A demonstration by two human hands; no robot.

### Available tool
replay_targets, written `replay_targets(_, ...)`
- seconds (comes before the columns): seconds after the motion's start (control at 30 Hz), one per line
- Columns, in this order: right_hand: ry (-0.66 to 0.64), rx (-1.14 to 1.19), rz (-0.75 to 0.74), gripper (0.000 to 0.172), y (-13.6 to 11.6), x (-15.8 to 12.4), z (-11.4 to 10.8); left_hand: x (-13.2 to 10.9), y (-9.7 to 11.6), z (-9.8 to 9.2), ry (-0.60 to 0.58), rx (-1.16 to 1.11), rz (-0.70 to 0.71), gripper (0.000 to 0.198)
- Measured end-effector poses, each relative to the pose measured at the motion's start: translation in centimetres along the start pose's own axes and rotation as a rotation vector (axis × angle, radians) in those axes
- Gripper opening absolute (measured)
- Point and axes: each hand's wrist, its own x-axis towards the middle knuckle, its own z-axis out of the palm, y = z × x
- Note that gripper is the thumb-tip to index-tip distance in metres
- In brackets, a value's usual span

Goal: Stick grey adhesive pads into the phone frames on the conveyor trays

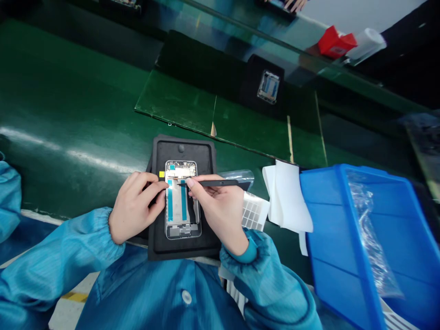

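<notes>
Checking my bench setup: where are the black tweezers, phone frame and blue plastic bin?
Black tweezers (220,183), head view, on the shank.
Phone frame (175,215), head view, on the inner plate.
Blue plastic bin (358,247), head view, on the rim.

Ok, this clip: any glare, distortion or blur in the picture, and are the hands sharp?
Head view: a long glare streak crosses the green bench; the glass panel at top shows reflections; wide-angle distortion bends edges near the borders; the phone frame, black tweezers, left hand and right hand look sharp, without obvious motion blur.
</notes>
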Motion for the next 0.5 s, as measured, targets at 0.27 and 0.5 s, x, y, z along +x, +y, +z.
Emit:
replay_targets(0.27, 0.008, -0.006, -0.022, 0.018, 0.29, 0.02, 0.07, 0.15, 0.19, -0.15, 0.003, 0.001, 0.01, 0.015)
replay_targets(0.5, 0.002, -0.043, -0.038, 0.017, 0.5, 0.01, -0.01, 0.43, -0.05, -0.59, -0.084, 0.137, 0.094, 0.025)
